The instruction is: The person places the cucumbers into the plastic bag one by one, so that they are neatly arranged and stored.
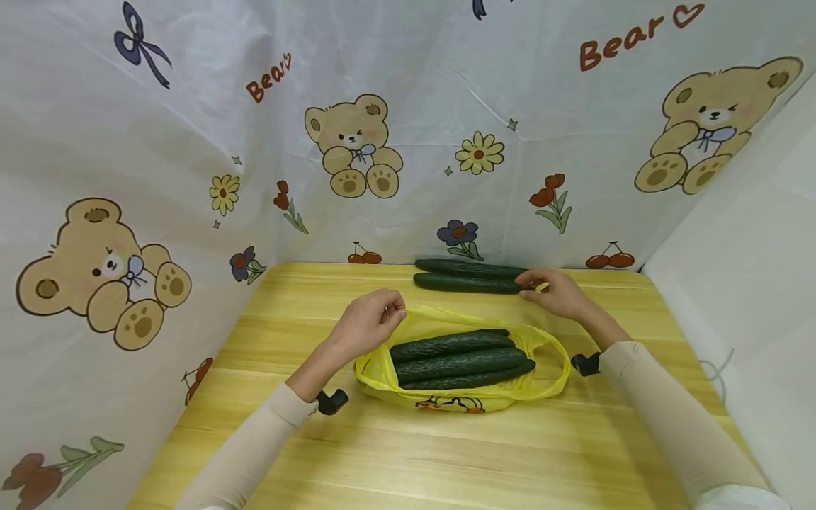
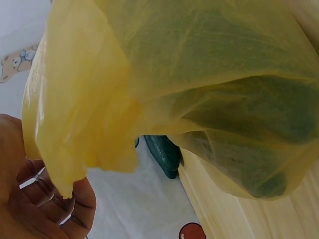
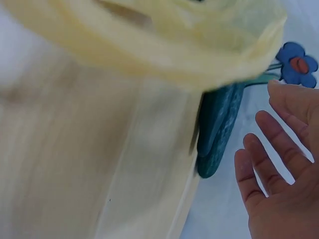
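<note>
A yellow plastic bag (image 1: 392, 398) lies with its mouth spread and several dark green cucumbers (image 1: 459, 365) inside. My left hand (image 1: 368, 322) pinches the bag's rim at its upper left; the left wrist view shows its curled fingers at the hanging edge of the bag (image 2: 99, 99). Behind the bag, two more cucumbers (image 1: 468, 283) lie side by side along the back wall. My right hand (image 1: 556, 294) is at their right ends, fingers apart. In the right wrist view that hand (image 3: 284, 164) has loosely bent fingers beside the cucumbers (image 3: 214, 134), with nothing in its grasp.
The wooden tabletop (image 1: 446, 460) meets a white sheet (image 1: 433, 92) printed with bears and flowers at the back and left. A plain white wall (image 1: 752, 283) stands on the right. One bag handle (image 1: 564, 354) loops out to the right.
</note>
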Available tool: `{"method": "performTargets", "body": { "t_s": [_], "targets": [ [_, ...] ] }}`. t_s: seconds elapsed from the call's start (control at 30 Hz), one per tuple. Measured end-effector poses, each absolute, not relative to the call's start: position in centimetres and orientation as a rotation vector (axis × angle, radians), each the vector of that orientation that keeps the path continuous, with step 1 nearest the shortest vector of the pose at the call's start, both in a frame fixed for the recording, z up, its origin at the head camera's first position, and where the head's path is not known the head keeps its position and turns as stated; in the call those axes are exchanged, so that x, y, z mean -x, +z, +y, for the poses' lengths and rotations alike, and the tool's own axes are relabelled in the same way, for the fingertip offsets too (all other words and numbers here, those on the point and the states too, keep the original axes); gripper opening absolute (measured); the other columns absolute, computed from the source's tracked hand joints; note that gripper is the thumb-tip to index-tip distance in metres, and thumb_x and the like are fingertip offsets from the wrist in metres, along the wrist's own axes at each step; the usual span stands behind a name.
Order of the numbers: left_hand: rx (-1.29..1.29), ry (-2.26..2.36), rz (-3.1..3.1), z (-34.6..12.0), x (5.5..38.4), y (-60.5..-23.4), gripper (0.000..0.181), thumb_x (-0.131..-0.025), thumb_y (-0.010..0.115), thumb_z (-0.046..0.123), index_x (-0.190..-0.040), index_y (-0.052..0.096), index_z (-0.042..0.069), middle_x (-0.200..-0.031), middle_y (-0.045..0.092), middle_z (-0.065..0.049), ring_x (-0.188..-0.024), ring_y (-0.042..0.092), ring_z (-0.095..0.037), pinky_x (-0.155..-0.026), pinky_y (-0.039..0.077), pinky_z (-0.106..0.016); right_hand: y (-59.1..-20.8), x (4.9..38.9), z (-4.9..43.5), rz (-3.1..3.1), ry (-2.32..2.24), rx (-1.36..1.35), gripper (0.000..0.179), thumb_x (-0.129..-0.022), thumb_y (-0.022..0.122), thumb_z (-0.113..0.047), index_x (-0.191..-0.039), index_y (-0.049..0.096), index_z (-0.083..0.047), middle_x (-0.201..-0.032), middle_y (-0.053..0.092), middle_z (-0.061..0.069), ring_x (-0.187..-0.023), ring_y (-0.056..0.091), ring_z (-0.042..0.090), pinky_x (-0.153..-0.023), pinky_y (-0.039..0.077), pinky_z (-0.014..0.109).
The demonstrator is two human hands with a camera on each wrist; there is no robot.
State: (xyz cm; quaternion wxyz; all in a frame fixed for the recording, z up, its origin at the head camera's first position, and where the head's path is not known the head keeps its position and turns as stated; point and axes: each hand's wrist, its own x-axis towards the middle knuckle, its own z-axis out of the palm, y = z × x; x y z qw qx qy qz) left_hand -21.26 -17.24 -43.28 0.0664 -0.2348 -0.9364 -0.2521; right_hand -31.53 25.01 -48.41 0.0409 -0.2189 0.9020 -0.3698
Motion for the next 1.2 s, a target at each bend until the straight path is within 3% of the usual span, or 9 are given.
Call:
{"method": "performTargets", "body": {
  "t_s": [0.63, 0.9, 1.2],
  "targets": [
    [0.715, -0.761, -2.847, -17.1, 21.3, -43.3, 0.008, -0.109, 0.067, 0.028, -0.104, 0.071, 0.024, -0.089, 0.065, 0.01, -0.071, 0.056, -0.006, -0.065, 0.049, -0.027, -52.7, 34.7, 24.9, 2.752, -1.124, 0.42, 0.05, -0.108, 0.068, -0.024, -0.151, 0.057, 0.0, -0.16, 0.048, 0.03, -0.146, 0.046, 0.053, -0.118, 0.04, 0.07],
    [0.714, -0.758, -2.851, -17.4, 21.3, -43.7, 0.009, -0.109, 0.066, 0.029, -0.105, 0.071, 0.024, -0.09, 0.065, 0.01, -0.069, 0.055, -0.006, -0.064, 0.048, -0.026, -53.6, 35.4, 23.7, 2.748, -1.067, 0.387, 0.054, -0.106, 0.071, -0.032, -0.153, 0.057, -0.009, -0.165, 0.043, 0.029, -0.155, 0.035, 0.054, -0.124, 0.031, 0.073],
    [0.705, -0.778, -2.847, -17.4, 21.2, -43.7, 0.008, -0.109, 0.066, 0.029, -0.105, 0.071, 0.024, -0.089, 0.065, 0.01, -0.069, 0.055, -0.006, -0.064, 0.048, -0.027, -54.1, 35.6, 23.0, 2.831, -0.956, 0.495, 0.044, -0.11, 0.064, -0.026, -0.149, 0.061, -0.006, -0.155, 0.051, 0.03, -0.145, 0.044, 0.056, -0.12, 0.034, 0.074]
  ]
}}
